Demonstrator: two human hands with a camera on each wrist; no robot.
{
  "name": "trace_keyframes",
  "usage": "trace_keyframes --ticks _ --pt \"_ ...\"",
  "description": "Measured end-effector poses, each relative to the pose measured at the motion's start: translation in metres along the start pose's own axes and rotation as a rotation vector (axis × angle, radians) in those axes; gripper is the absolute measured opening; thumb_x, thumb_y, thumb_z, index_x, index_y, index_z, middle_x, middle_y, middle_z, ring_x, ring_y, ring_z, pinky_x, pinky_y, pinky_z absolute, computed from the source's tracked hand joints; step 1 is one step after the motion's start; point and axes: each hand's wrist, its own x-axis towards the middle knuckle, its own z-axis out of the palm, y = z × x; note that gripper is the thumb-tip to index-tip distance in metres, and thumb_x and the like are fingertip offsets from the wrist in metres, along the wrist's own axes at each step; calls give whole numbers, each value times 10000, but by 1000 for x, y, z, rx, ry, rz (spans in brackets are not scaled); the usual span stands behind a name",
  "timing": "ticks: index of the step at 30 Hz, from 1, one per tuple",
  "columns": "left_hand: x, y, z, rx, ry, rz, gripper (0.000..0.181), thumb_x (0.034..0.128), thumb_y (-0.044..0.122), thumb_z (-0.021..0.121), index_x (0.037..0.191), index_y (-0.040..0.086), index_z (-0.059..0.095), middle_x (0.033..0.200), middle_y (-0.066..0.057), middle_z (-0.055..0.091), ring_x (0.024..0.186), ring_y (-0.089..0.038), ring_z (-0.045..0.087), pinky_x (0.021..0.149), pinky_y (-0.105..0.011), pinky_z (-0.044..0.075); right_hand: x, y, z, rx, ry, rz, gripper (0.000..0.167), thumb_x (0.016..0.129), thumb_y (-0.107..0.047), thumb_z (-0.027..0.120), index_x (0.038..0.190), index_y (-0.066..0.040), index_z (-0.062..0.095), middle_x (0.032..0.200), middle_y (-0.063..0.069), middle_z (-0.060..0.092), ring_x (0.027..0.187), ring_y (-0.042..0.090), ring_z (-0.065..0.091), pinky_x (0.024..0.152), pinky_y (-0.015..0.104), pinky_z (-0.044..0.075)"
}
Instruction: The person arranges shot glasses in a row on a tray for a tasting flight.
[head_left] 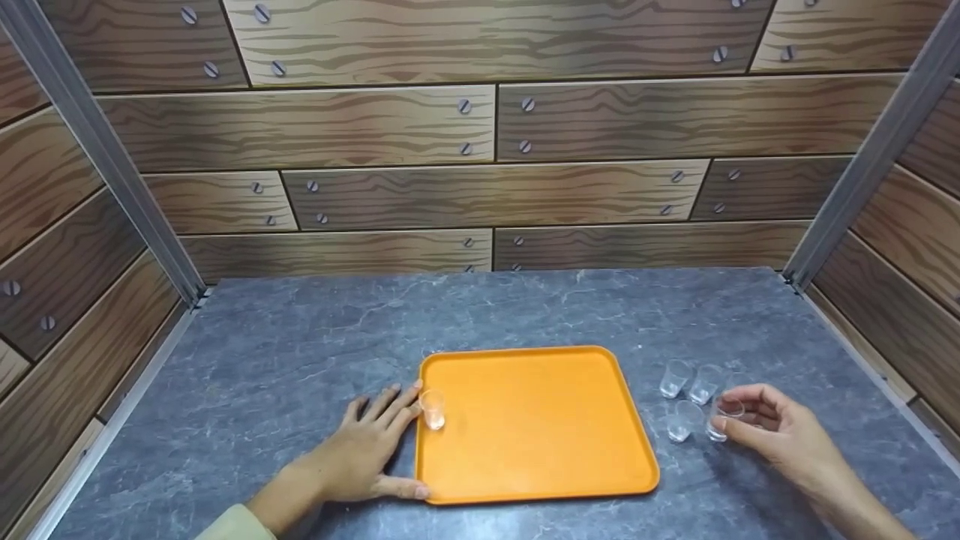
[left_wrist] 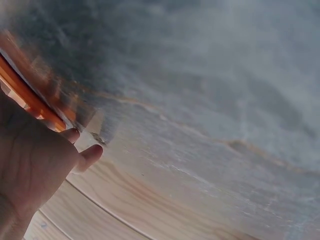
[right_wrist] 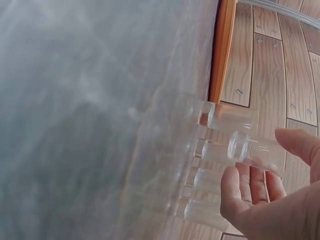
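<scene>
An orange tray (head_left: 532,435) lies flat on the table, with one small clear shot glass (head_left: 433,416) upright near its left edge. My left hand (head_left: 367,454), fingers spread, rests against the tray's left rim; its thumb touches the near left corner. To the right of the tray, my right hand (head_left: 787,435) pinches another shot glass (right_wrist: 257,152) between thumb and fingers. In the right wrist view that glass is raised off the tabletop. Several more shot glasses (head_left: 676,379) stand close together beside it, one partly hidden behind my right fingers.
The grey marbled table (head_left: 315,337) is bordered at the back and sides by wood-patterned walls (head_left: 495,195). Metal posts (head_left: 855,157) rise at the back corners. The left wrist view shows mostly tabletop and a strip of the tray's rim (left_wrist: 30,92).
</scene>
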Motion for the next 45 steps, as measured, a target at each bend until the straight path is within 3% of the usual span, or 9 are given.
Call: trace_keyframes --ticks 8,15,20,25,34,45 --pt "-3 1 1 16 14 7 1119 936 855 588 1684 52 367 1810 -149 164 1601 -496 231 1123 -846 247 -4 -6 0 39 45 -73 403 989 -64 820 1306 87 622 1127 -36 734 1003 72 697 829 244 592" --pt "-1 0 1 16 -2 10 1115 942 845 595 1693 57 353 1810 -149 164 1607 -491 217 1126 -844 242 -6 -16 4 93 76 -80 359 996 -51 813 1297 57 651 1141 -12 735 1006 94 706 838 242 592" --pt "0 0 2 -1 -8 5 1108 946 834 606 1698 65 342 1811 -149 157 1611 -491 207 1127 -847 231 -7 -26 8 157 68 -111 355 982 15 802 1292 99 652 1138 17 749 984 97 722 838 251 604" --pt "1 1 2 6 -5 2 1113 943 837 606 1696 59 350 1810 -155 157 1611 -493 205 1128 -848 229 -5 -36 14 143 41 -128 390 988 -21 810 1316 114 648 1141 27 746 1010 108 729 851 267 611" --pt "0 0 0 21 6 5 1104 943 835 607 1688 60 357 1809 -156 160 1606 -498 215 1129 -842 242 0 -53 37 234 37 -135 361 944 35 835 1253 129 672 1105 74 751 997 148 747 853 277 615" --pt "-1 0 1 22 7 12 1106 947 837 597 1685 50 356 1808 -164 156 1601 -503 222 1127 -839 250 7 -68 81 318 11 -170 339 904 104 837 1202 132 678 1094 189 710 969 216 748 845 346 636"
